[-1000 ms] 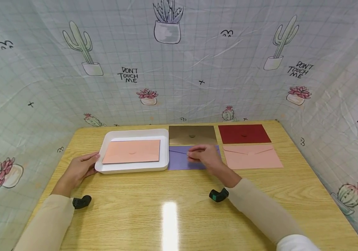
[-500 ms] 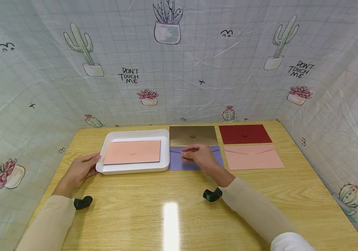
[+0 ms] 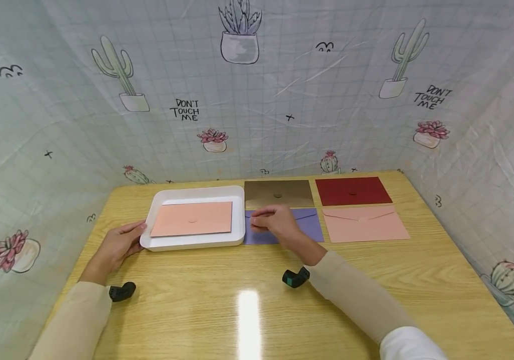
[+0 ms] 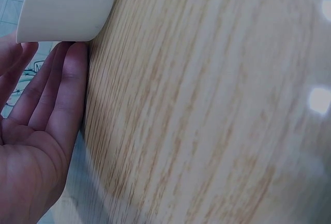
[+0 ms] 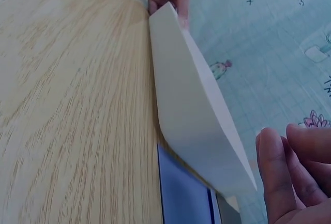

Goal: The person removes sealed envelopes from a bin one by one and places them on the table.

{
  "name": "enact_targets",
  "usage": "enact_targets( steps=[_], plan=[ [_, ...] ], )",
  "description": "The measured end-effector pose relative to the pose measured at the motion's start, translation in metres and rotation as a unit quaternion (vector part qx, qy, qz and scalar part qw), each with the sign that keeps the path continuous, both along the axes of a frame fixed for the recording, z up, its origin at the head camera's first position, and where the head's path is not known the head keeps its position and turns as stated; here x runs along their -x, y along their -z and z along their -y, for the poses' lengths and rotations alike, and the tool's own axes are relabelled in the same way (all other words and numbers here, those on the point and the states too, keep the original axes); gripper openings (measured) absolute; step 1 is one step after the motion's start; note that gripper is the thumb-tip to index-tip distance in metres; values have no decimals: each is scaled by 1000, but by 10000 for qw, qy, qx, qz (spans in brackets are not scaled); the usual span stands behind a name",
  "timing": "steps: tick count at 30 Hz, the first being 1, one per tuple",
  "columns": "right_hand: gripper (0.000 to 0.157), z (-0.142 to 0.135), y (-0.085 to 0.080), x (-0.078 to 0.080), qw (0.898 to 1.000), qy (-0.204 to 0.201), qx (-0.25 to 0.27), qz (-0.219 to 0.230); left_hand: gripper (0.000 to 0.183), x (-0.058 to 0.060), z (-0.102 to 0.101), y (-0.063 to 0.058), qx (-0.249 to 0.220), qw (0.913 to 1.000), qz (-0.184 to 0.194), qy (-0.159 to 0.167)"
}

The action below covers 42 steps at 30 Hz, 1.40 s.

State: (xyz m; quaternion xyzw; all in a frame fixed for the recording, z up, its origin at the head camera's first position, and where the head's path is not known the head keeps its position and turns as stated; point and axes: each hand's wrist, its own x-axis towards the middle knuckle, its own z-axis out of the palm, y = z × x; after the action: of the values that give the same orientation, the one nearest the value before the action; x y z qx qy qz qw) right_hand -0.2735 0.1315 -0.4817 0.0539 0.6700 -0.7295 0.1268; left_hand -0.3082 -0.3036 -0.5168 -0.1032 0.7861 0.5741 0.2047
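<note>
A white tray (image 3: 193, 192) stands on the table with a peach envelope (image 3: 192, 220) lying flat inside it; a thin dark edge shows under the envelope. At the tray's left end, my left hand (image 3: 114, 247) grips the rim, thumb at the top edge and the other fingers against the outer wall. My right hand (image 3: 277, 225) hovers over a purple envelope (image 3: 302, 230) just right of the tray, partly covering it. Its fingers (image 5: 271, 157) are loosely bent and hold nothing, close to the tray's right end in the right wrist view.
Behind the purple envelope lies a brown envelope (image 3: 279, 193). Farther right are a dark red envelope (image 3: 353, 191) and a light pink envelope (image 3: 367, 227). A patterned cloth (image 3: 261, 100) rises behind the wooden table (image 3: 193, 300) and along both sides.
My right hand has moved left across the purple envelope toward the tray. The left hand stays at the tray's left end, and the envelopes lie as before.
</note>
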Motion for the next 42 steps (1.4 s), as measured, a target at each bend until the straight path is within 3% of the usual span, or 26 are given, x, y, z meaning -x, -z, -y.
enact_targets(
  steps=[13,42],
  plan=[
    [31,20,-4,4,9995,-98,292,-36,66,0,-2,-1,30,10000,-20,17],
    [26,51,-5,11,9992,28,386,-104,69,2,0,-3,-91,10000,-33,6]
  ],
)
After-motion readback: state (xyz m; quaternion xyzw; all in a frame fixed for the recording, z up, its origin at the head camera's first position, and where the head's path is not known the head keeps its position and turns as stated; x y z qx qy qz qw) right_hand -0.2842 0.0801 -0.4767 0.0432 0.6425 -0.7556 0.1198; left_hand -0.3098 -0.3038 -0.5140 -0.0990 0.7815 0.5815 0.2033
